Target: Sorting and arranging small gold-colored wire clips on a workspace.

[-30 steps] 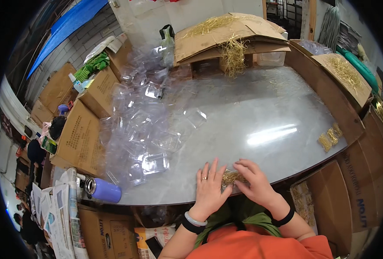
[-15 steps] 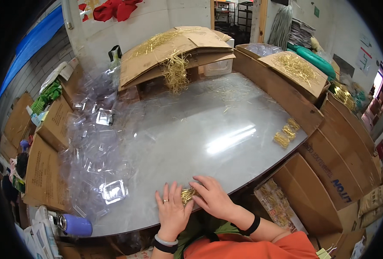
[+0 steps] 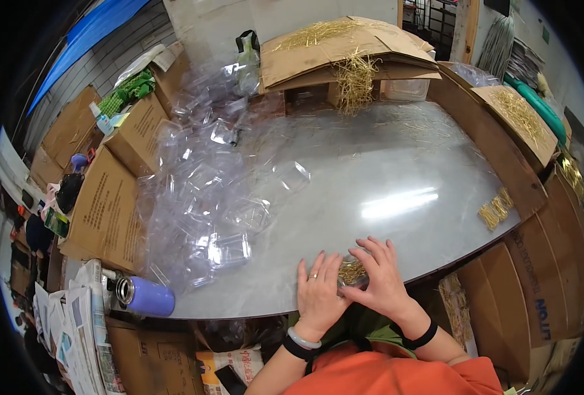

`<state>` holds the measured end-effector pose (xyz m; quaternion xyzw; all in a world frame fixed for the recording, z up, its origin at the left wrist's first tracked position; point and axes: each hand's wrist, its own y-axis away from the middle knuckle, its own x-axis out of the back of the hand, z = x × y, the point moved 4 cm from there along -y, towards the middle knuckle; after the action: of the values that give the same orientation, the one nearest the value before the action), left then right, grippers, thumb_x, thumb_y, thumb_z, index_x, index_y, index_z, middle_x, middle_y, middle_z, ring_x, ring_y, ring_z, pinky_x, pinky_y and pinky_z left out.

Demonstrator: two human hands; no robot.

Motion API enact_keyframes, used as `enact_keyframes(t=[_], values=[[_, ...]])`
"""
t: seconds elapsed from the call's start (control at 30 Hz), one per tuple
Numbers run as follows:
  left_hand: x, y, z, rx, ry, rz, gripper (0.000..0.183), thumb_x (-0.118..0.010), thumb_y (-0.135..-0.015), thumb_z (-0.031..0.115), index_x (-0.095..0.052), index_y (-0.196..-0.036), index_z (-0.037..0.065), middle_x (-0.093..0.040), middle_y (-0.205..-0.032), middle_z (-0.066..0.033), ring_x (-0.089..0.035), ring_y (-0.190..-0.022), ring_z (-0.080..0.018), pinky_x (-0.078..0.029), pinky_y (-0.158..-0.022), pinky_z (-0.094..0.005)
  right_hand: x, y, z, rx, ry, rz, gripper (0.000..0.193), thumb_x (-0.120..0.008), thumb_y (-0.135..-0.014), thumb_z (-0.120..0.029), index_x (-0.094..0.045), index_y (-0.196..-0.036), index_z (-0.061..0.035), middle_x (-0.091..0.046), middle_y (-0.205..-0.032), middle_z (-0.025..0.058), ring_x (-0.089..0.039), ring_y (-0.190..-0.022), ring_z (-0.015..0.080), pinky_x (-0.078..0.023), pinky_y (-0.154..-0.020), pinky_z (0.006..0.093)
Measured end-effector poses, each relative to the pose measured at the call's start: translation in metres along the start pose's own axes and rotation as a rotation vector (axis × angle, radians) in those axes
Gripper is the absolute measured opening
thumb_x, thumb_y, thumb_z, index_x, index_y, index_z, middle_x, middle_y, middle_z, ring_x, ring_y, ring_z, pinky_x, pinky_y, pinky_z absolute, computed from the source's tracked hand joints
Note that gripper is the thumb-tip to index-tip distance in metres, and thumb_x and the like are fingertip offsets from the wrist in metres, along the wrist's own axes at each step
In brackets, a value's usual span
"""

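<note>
From the head view, the left hand (image 3: 319, 289) lies flat, fingers spread, on the grey table (image 3: 397, 171) near its front edge; the right hand (image 3: 379, 280) curls loosely over a small clear box of golden straw (image 3: 352, 273) between both hands; a heap of empty clear plastic boxes (image 3: 206, 191) lies to the left, a purple flask (image 3: 145, 295) beside it.

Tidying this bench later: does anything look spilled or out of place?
Loose yellow straw lies scattered over the grey tabletop near the far cardboard boxes, and the clear plastic clamshell boxes sprawl in a jumbled heap on the left.
</note>
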<state>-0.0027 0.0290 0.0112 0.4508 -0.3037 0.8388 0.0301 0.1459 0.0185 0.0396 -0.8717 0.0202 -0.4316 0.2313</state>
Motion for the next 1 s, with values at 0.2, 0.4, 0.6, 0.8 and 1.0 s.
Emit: enact_keyframes(t=[0.2,0.4,0.6,0.8,1.0], values=[[0.003,0.0,0.0,0.022,0.018,0.015,0.063,-0.079,-0.08,0.037,-0.06,-0.131,0.007,-0.066,-0.129,-0.0096,-0.057,-0.13,-0.032,-0.03,-0.115,-0.0578,-0.007,-0.002,0.003,-0.023,0.034,0.029,0.054,-0.078,-0.079,-0.025,-0.06,-0.127,-0.0077,-0.054,-0.137,0.0135,-0.044,-0.136,0.0386,-0.021,-0.117,0.067],[0.002,0.0,0.0,0.015,0.014,0.015,0.064,-0.08,-0.079,0.038,-0.059,-0.131,0.007,-0.067,-0.129,-0.0092,-0.057,-0.131,-0.0323,-0.03,-0.116,-0.0571,-0.013,0.008,0.009,-0.033,0.088,-0.005,0.044,-0.078,-0.079,-0.025,-0.064,-0.118,-0.0084,-0.058,-0.13,0.0112,-0.044,-0.137,0.0382,-0.018,-0.117,0.0675],[0.002,0.001,-0.001,0.026,0.051,-0.006,0.064,-0.079,-0.08,0.039,-0.059,-0.13,0.006,-0.067,-0.129,-0.0096,-0.057,-0.13,-0.0327,-0.029,-0.115,-0.0588,-0.006,-0.012,-0.01,0.012,0.065,0.069,0.042,-0.076,-0.079,-0.024,-0.064,-0.117,-0.0094,-0.058,-0.129,0.0119,-0.045,-0.137,0.0382,-0.018,-0.117,0.0676],[0.003,0.0,0.0,0.026,0.04,-0.007,0.071,-0.084,-0.075,0.042,-0.058,-0.131,0.007,-0.066,-0.128,-0.009,-0.057,-0.131,-0.0332,-0.028,-0.116,-0.058,-0.027,-0.008,0.011,-0.053,0.077,0.004,0.046,-0.072,-0.083,-0.028,-0.061,-0.123,-0.0076,-0.056,-0.133,0.0136,-0.041,-0.139,0.0389,-0.018,-0.118,0.0677],[0.002,0.003,-0.001,0.015,0.028,-0.012,0.076,-0.081,-0.078,0.049,-0.054,-0.133,0.005,-0.06,-0.133,-0.0113,-0.052,-0.133,-0.0327,-0.028,-0.115,-0.0595,-0.016,-0.017,0.003,-0.116,0.047,-0.163,0.06,-0.063,-0.093,-0.032,-0.05,-0.146,-0.0065,-0.045,-0.151,0.0182,-0.031,-0.147,0.042,-0.019,-0.119,0.0637]])
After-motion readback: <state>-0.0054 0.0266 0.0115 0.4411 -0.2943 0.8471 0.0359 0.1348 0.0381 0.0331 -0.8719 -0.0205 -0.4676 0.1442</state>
